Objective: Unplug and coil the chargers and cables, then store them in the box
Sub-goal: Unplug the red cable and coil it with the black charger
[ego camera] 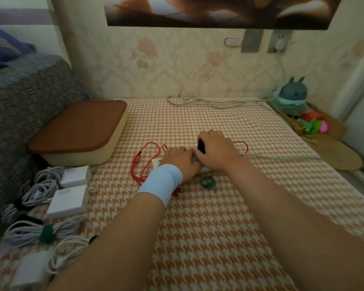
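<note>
Both hands meet at the middle of the table. My right hand (215, 149) is closed over a small black charger (201, 146). My left hand (180, 162), with a light blue wristband, presses down on something white beside it, probably a power strip (156, 162), mostly hidden. A red cable (144, 162) lies looped around and under my hands. A green strap roll (207, 182) rests just in front of them. The cream box with a brown lid (80, 131) stands shut at the left. Several coiled white cables and white chargers (68, 199) lie at the near left.
A thick grey-green cord (282, 157) runs from my hands to the right edge, another lies along the back (208, 102) up to a wall socket (280, 42). A plush toy (293, 95) and colourful toys (312, 122) sit at the right. A sofa (29, 97) borders the left.
</note>
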A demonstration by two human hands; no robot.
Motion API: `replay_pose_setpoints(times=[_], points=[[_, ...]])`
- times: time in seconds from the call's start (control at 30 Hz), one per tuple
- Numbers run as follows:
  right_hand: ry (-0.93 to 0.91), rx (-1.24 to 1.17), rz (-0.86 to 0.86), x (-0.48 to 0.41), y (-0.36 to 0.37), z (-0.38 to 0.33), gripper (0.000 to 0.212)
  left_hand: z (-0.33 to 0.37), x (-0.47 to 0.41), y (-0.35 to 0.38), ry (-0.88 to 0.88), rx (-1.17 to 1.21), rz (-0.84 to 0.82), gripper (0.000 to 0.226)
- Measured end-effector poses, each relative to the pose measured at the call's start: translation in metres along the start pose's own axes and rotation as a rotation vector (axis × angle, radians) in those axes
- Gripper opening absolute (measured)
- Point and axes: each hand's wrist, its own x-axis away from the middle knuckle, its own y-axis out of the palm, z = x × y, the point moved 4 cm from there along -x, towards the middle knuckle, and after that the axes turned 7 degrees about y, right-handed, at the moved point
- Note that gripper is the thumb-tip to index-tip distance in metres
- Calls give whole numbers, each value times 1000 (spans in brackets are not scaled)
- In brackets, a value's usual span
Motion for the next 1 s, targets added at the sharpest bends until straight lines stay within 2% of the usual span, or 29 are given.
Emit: replay_pose_setpoints(times=[0.13, 0.5, 0.67, 0.87, 0.93, 1.0], points=[[-55, -20, 110, -9, 4, 0, 28, -6, -2, 5, 9, 51, -17, 53], [-70, 147, 189, -15, 5, -6, 29, -8, -3, 6, -12, 80, -34, 56], [-76, 169, 330, -5, 8, -11, 26, -8, -2, 6, -8, 60, -2, 56], [-58, 115, 281, -11, 6, -6, 24, -8, -1, 6, -3, 63, -38, 61], [-76, 135, 369, -7, 6, -9, 23, -8, -2, 7, 2, 52, -48, 62], [-113, 161, 581, -5, -13, -19, 18, -8, -4, 7, 0, 28, -87, 64]])
